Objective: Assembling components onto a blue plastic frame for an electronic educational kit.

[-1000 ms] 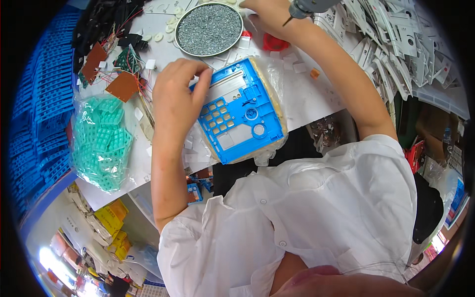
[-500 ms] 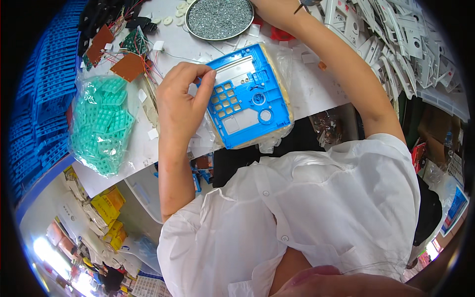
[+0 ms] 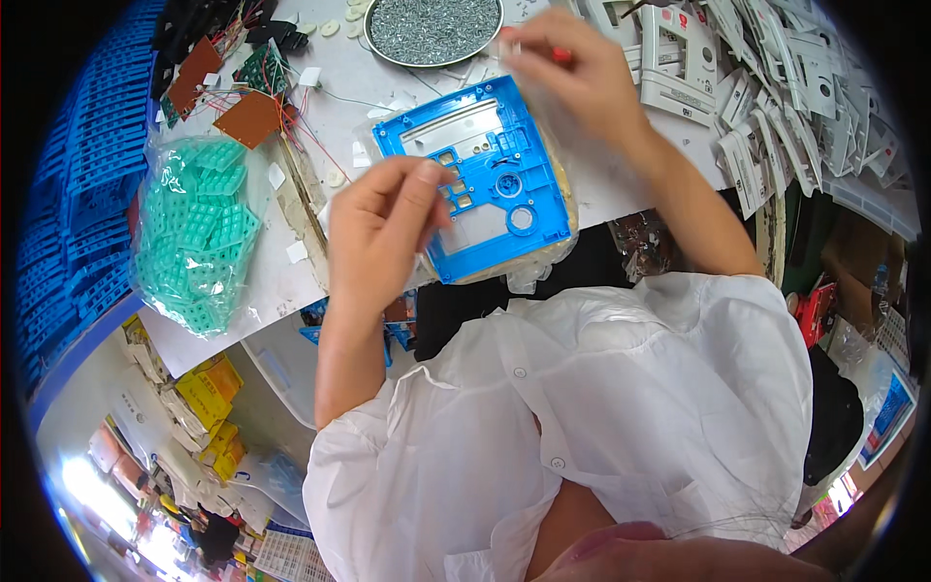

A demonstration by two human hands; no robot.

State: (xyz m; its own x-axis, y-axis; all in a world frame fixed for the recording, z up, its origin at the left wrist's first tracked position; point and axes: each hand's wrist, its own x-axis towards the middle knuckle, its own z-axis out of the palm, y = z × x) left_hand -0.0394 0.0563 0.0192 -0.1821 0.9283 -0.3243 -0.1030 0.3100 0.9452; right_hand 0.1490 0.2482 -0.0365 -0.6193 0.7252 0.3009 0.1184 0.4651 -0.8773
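A blue plastic housing panel with a keypad grid, a slot window and two round openings lies on a plastic-wrapped pad at the table's front edge. Over the panel's left side, my left hand has its thumb and forefinger together above the keypad holes; anything between them is too small to see. My right hand, smeared by motion, is above and beyond the panel's far right corner, fingers bent in a pinch. Red parts show between its fingers. Beyond it stands a round dish of small metal screws.
A clear bag of turquoise keypads and wired circuit boards lie left. Blue panels are stacked at far left. White plastic housings pile up at right. A thin dark tool tip shows at the top edge.
My right hand has come back from beside the screw dish toward the panel. My left hand has shifted from the panel's left edge to over the keypad holes. A white housing appears farther left.
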